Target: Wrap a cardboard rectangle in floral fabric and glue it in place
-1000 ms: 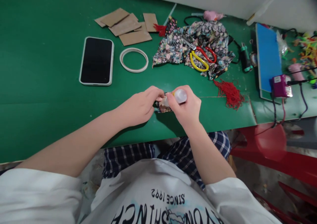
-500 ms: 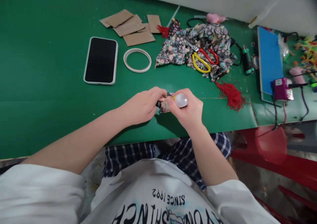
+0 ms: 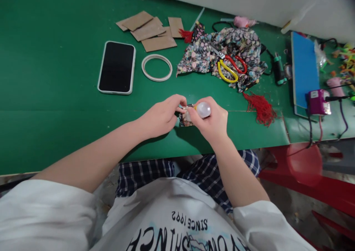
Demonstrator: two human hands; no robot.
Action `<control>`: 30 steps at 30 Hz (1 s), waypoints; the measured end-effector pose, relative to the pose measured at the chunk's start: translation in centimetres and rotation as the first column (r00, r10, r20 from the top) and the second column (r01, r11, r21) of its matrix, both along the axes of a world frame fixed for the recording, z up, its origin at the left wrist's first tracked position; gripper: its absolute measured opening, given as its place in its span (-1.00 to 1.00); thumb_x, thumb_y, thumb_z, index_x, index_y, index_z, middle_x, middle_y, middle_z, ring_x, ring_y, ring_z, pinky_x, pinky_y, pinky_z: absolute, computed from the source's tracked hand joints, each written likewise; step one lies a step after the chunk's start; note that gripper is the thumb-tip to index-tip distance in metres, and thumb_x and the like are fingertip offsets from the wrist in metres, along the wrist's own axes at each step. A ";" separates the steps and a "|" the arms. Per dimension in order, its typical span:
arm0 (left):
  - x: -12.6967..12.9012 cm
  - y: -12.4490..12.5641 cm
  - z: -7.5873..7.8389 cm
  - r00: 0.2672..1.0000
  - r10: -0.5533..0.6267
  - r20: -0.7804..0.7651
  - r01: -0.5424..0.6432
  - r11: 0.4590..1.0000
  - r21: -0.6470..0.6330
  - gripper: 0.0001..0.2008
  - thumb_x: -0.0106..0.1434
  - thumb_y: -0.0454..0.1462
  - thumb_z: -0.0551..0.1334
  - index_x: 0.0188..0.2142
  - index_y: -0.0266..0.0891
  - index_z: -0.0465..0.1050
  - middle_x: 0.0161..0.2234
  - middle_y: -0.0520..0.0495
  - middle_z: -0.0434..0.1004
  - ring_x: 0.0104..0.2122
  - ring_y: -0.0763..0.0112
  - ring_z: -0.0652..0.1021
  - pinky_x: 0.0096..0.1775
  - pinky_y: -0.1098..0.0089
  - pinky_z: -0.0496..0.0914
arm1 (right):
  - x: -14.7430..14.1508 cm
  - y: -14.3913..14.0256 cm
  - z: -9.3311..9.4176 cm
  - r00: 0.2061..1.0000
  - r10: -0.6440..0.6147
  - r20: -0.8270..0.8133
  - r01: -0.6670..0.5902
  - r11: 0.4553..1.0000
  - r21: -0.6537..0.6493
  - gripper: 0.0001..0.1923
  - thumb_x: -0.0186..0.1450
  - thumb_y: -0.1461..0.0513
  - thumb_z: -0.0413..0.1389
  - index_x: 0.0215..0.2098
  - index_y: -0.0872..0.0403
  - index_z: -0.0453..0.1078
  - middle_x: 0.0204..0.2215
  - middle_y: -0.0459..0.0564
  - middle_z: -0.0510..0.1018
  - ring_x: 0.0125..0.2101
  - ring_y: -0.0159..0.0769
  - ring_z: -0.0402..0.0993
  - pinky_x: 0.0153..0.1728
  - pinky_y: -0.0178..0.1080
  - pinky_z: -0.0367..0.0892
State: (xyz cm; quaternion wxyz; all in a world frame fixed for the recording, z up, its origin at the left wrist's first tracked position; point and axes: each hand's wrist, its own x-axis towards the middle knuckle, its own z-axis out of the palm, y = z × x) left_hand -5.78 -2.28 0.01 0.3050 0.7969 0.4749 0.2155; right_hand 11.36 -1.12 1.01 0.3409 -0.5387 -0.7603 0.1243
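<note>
My right hand (image 3: 215, 118) is wrapped round a small squeeze bottle (image 3: 203, 110) with a translucent white, rounded end and a bit of yellow at its neck. The bottle's tip is hidden by my fingers and points down at a small flower-print fabric piece (image 3: 185, 123), part of which looks tan. Bent over the left edge of that piece, the fingers of my left hand (image 3: 165, 115) pinch it against the green table. Beyond my hands lies a crumpled flower-print cloth (image 3: 194, 57), with scissors (image 3: 229, 68) with one red and one yellow handle resting on it.
A phone (image 3: 116, 68), a roll of narrow tape (image 3: 143, 68) and several brown cardboard pieces (image 3: 158, 43) lie at the back left. To the right are red tassel threads (image 3: 261, 108), a green-and-black tool (image 3: 279, 70), a blue board (image 3: 305, 70) and a purple box (image 3: 318, 102) with cables.
My left fingers have lifted and shifted slightly at the edge of the fabric piece. The right hand and bottle stay over it. The whole view has moved a little.
</note>
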 end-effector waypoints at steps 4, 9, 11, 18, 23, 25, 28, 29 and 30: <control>0.1 0.0 0.2 0.999 0.027 -0.017 -0.027 1.000 0.008 -0.62 0.09 -0.51 -0.04 -0.10 -0.20 0.13 -0.12 -0.03 0.37 -0.21 0.41 0.49 -0.24 0.42 0.35 | -0.2 -0.1 0.0 1.000 0.016 0.014 -0.016 1.000 0.012 -0.62 0.14 -0.10 0.02 -0.48 0.04 0.28 -0.61 -0.14 0.46 -0.60 -0.44 0.35 -0.55 -0.37 0.16; 0.1 0.0 -0.3 1.000 0.019 0.022 -0.020 0.999 0.026 -0.62 0.08 -0.50 -0.02 -0.10 -0.20 0.13 -0.15 0.00 0.37 -0.21 0.42 0.47 -0.22 0.42 0.35 | -0.3 -0.1 0.0 0.996 0.068 0.053 -0.070 0.997 0.040 -0.62 0.15 -0.10 0.02 -0.48 0.05 0.29 -0.59 -0.13 0.48 -0.58 -0.44 0.38 -0.54 -0.37 0.17; 0.0 0.2 -0.5 0.998 0.022 0.051 -0.023 1.000 0.022 -0.62 0.07 -0.51 -0.02 -0.11 -0.21 0.14 -0.17 0.01 0.36 -0.25 0.46 0.46 -0.25 0.46 0.35 | -0.4 -0.1 0.0 0.997 0.050 0.053 -0.053 0.997 0.049 -0.60 0.15 -0.11 0.00 -0.48 0.05 0.29 -0.60 -0.13 0.48 -0.59 -0.44 0.37 -0.55 -0.37 0.15; 0.1 -1.0 0.4 0.979 0.151 0.133 -0.181 0.950 0.254 -0.66 0.07 -0.50 -0.03 -0.15 -0.28 0.22 -0.18 -0.09 0.36 -0.16 0.38 0.41 -0.12 0.34 0.35 | -0.3 0.5 -0.2 0.999 0.038 0.032 -0.040 0.997 0.059 -0.62 0.14 -0.10 0.04 -0.47 0.04 0.30 -0.59 -0.13 0.49 -0.58 -0.42 0.38 -0.54 -0.36 0.17; 3.4 -6.0 1.3 0.975 0.059 -0.214 0.026 0.927 0.375 -0.80 0.21 -0.41 -0.04 -0.45 -0.26 0.32 -0.49 -0.07 0.39 -0.45 0.32 0.38 -0.39 0.31 0.32 | -0.1 0.7 0.0 0.999 0.034 0.004 -0.034 0.999 -0.006 -0.66 0.14 -0.07 0.06 -0.46 0.03 0.30 -0.57 -0.13 0.49 -0.56 -0.42 0.37 -0.52 -0.36 0.19; 5.2 -7.3 0.9 0.958 0.080 -0.275 0.022 0.937 0.350 -0.79 0.25 -0.36 -0.03 -0.38 -0.27 0.36 -0.35 -0.12 0.47 -0.43 0.32 0.41 -0.45 0.34 0.30 | -0.1 0.8 0.3 0.999 0.039 -0.002 -0.039 0.999 -0.034 -0.65 0.14 -0.08 0.05 -0.46 0.03 0.30 -0.56 -0.13 0.49 -0.56 -0.42 0.37 -0.51 -0.35 0.19; 7.3 -7.4 0.3 0.909 0.170 -0.381 -0.066 0.960 0.272 -0.69 0.29 -0.21 -0.02 -0.02 -0.21 0.28 -0.01 -0.20 0.37 -0.47 0.37 0.47 -0.58 0.41 0.23 | 0.0 0.8 0.6 0.998 0.056 -0.001 -0.056 0.996 -0.077 -0.61 0.13 -0.11 0.05 -0.44 0.04 0.31 -0.56 -0.13 0.48 -0.56 -0.41 0.35 -0.51 -0.34 0.19; 7.8 -7.1 0.2 0.888 0.178 -0.425 -0.086 0.970 0.227 -0.65 0.28 -0.14 0.01 0.01 -0.18 0.26 0.02 -0.23 0.34 -0.48 0.36 0.48 -0.61 0.43 0.21 | 0.1 0.9 0.7 0.998 0.060 -0.001 -0.060 0.994 -0.089 -0.60 0.13 -0.12 0.05 -0.44 0.04 0.31 -0.55 -0.13 0.48 -0.56 -0.41 0.36 -0.50 -0.33 0.19; 8.1 -6.6 0.1 0.873 0.181 -0.453 -0.101 0.976 0.195 -0.63 0.26 -0.09 0.03 0.01 -0.17 0.26 0.02 -0.25 0.34 -0.49 0.34 0.50 -0.63 0.44 0.19 | 0.1 0.9 0.7 0.998 0.062 0.000 -0.062 0.993 -0.098 -0.60 0.13 -0.13 0.05 -0.43 0.03 0.31 -0.55 -0.13 0.48 -0.55 -0.40 0.36 -0.50 -0.33 0.20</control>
